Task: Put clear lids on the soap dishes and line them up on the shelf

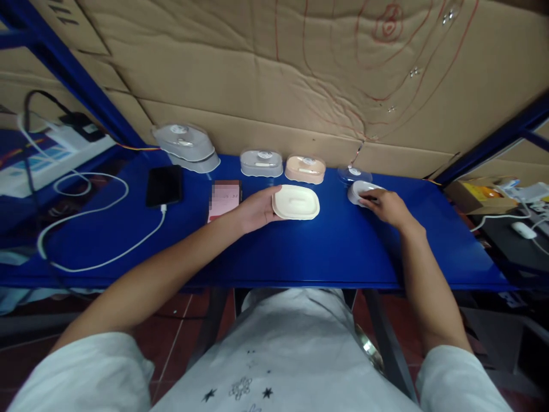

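My left hand (257, 210) grips the left end of a cream oval dish (297, 202), its thumb on the rim, above the middle of the blue table. At the right, my right hand (386, 207) is closed on the edge of a small white oval container (360, 191). Just behind that container lies a clear lid (354, 173) with a round label. A grey container (261, 164) and a peach container (305, 169), both under clear lids, stand side by side behind the dish.
Stacked grey containers (189, 146) stand at the back left. A black phone (164, 186) with a white cable and a pink-screened device (225, 199) lie on the blue table (334, 257). Cardboard (240, 74) rises behind. A power strip (51, 160) sits far left.
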`<state>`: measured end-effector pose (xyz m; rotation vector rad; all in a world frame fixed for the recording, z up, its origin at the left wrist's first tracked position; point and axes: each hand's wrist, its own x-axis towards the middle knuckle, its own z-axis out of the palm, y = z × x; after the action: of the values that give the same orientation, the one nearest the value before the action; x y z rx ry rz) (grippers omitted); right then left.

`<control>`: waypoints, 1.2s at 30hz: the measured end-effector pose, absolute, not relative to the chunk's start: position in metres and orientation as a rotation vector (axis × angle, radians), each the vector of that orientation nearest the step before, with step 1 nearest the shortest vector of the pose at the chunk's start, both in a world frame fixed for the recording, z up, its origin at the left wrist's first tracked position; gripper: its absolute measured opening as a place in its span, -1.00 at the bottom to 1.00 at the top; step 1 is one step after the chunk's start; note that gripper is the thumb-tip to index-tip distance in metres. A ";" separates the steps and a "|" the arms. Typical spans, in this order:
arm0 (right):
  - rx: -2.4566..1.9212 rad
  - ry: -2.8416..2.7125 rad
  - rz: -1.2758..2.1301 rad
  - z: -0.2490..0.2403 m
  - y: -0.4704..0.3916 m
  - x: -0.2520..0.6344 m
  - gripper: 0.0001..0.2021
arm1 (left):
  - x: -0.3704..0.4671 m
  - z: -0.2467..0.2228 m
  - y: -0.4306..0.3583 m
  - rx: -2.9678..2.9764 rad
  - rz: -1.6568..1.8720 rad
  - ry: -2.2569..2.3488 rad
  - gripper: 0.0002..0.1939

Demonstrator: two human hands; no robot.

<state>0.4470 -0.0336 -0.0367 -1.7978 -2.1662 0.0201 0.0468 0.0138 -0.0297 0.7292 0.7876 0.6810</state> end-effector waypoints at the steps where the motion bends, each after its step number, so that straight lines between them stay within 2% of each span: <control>1: -1.702 -2.185 0.024 -0.040 -0.034 0.436 -0.61 | 0.047 -0.030 0.013 0.734 0.666 0.783 -0.62; 7: -1.218 -2.057 0.015 -0.042 -0.054 0.324 -0.66 | 0.050 -0.035 0.007 0.724 0.583 0.715 -0.59; 11: -0.975 -2.249 0.012 -0.050 -0.075 0.285 -0.72 | 0.052 -0.038 0.001 0.768 0.553 0.583 -0.53; 18: -0.863 -2.395 0.001 -0.060 -0.075 0.284 -0.63 | 0.052 -0.036 -0.005 0.868 0.658 0.589 -0.66; 25: -1.008 -2.448 -0.045 -0.063 -0.066 0.290 -0.50 | 0.056 -0.037 -0.010 0.981 0.718 0.615 -0.51; 29: -1.005 -2.505 -0.035 -0.064 -0.067 0.290 -0.38 | 0.056 -0.038 -0.009 0.967 0.711 0.632 -0.53; 36: -1.005 -2.462 -0.056 -0.060 -0.055 0.302 -0.42 | 0.059 -0.035 -0.010 0.898 0.802 0.698 -0.66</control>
<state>0.3018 -0.0549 -0.0597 -1.0052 -2.4618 -0.0561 0.0595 -0.0099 -0.0354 0.8978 0.6984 0.8021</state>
